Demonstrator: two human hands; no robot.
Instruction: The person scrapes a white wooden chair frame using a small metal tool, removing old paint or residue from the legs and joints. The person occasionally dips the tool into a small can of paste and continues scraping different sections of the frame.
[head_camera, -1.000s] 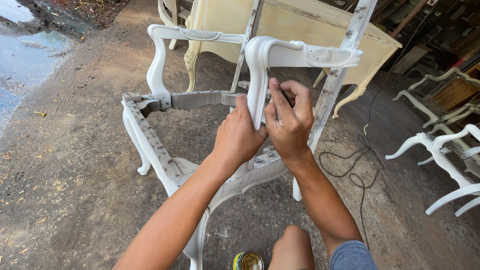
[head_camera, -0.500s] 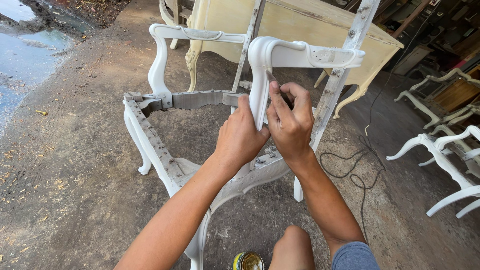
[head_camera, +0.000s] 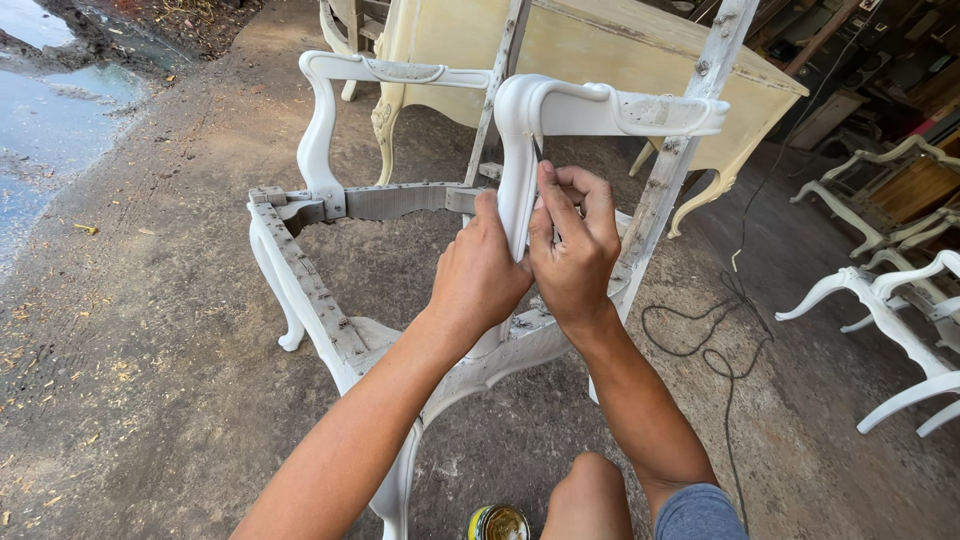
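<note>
A white-painted wooden chair frame (head_camera: 300, 280) without a seat stands on the dirt floor in front of me. My left hand (head_camera: 478, 278) grips the curved upright post (head_camera: 515, 150) of the near armrest from the left. My right hand (head_camera: 575, 250) is closed against the same post from the right. It pinches a small thin dark tool whose tip (head_camera: 537, 150) shows above the fingers, against the post's edge. The armrest top (head_camera: 620, 108) runs right from the post. My knee (head_camera: 590, 495) is at the bottom.
A small open tin (head_camera: 497, 523) sits on the ground by my knee. A cream-coloured cabinet with curved legs (head_camera: 600, 50) stands behind the chair. More white chair parts (head_camera: 890, 290) lie at the right, a black cable (head_camera: 720, 340) trails on the floor, and a puddle (head_camera: 50, 110) lies far left.
Both hands stay on the armrest post. The right hand's fingers have shifted slightly along its edge.
</note>
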